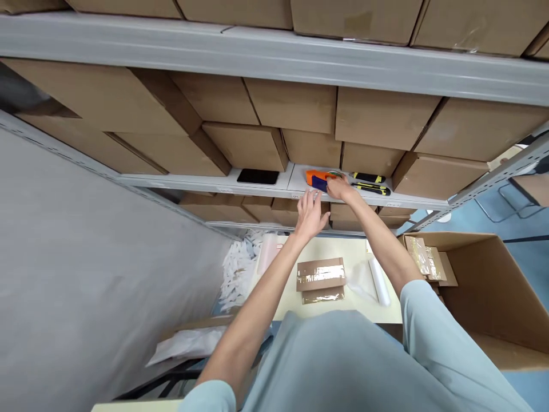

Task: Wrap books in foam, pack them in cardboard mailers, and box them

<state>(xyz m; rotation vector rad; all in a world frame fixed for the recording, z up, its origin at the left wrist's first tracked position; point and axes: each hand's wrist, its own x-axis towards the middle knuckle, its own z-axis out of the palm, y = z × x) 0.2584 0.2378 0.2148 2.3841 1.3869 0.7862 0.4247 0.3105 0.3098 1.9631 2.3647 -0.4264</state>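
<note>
On the middle shelf [295, 182], my right hand [338, 187] has its fingers closed round the blue handle of an orange-and-blue tape dispenser [316, 178]. Just below the dispenser, my left hand [310, 214] is held up at the shelf's front edge, fingers spread and holding nothing. Two black-and-yellow utility knives [371, 188] lie to the right of my right hand. A flat black phone-like slab [258, 176] rests on the shelf further left. Below my hands, two taped small cardboard boxes [321, 274] lie on a pale table [283, 306].
Cardboard boxes [291, 103] fill the shelves behind and above. A clear plastic roll [380, 281] lies on the table's right side. At right stands a large open carton [489, 286] with several taped boxes inside. White scraps [240, 269] are heaped at left by the grey wall [107, 257].
</note>
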